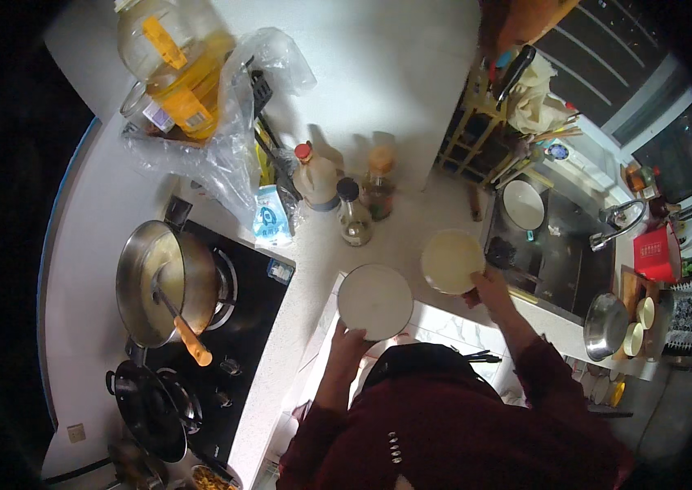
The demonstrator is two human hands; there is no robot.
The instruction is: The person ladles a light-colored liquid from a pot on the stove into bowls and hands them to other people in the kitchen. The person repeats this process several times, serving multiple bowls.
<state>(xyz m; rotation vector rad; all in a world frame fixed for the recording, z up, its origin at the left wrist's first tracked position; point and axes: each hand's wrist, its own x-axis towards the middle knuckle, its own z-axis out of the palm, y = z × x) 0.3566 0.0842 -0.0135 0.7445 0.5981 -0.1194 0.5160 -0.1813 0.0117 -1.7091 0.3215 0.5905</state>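
Observation:
My left hand (351, 344) grips the near rim of a round white plate or shallow bowl (375, 301) in front of my body. A second round dish, pale cream in colour (453, 261), is held at its right edge by my right hand (491, 293), over the counter by the sink. The two dishes are apart, with a small gap between them. Nothing is visible on the left dish; whether the cream tone in the right one is contents or glaze, I cannot tell.
At left, a large steel wok (199, 288) with a wooden-handled ladle (189, 340) stands on the black gas hob (260, 306). A black pan (148, 411) sits nearer. Glass bottles (355, 223) line the wall. The sink (557, 263) at right holds a white bowl (523, 205).

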